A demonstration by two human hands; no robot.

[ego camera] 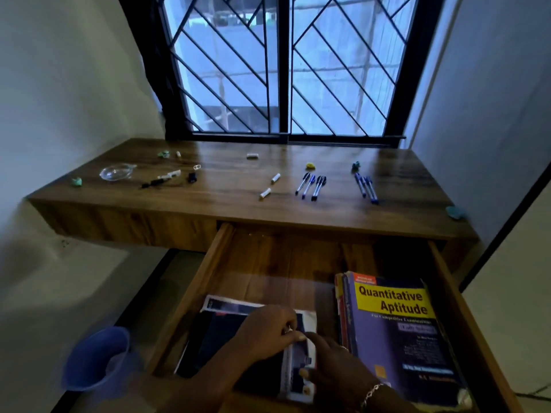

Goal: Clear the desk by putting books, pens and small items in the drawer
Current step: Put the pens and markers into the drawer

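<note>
Reaching into the open drawer (pixel 195 289), both hands meet on a dark book (pixel 222 332) that lies flat in its left half. The left hand (pixel 264 329) has its fingers curled at the book's white right edge, gripping it there. The right hand (pixel 331 363), with a bracelet at the wrist, touches the same edge with one finger stretched out and the thumb on the cover; I cannot tell whether it grasps the book or only rests on it. Just beside them, in the right half of the drawer, lies a purple book (pixel 398 341) with "Quantitative Aptitude" on a yellow band. The desk (pixel 232 174) above carries a row of pens (pixel 311 186) near the middle and a pair of blue pens (pixel 366 189) further right, apart from the row. Two short white markers (pixel 275 177) lie left of the row, and a glass dish (pixel 116 172) stands near the left end. A blue bucket (pixel 95 359) sits on the floor, left of the drawer.
</note>
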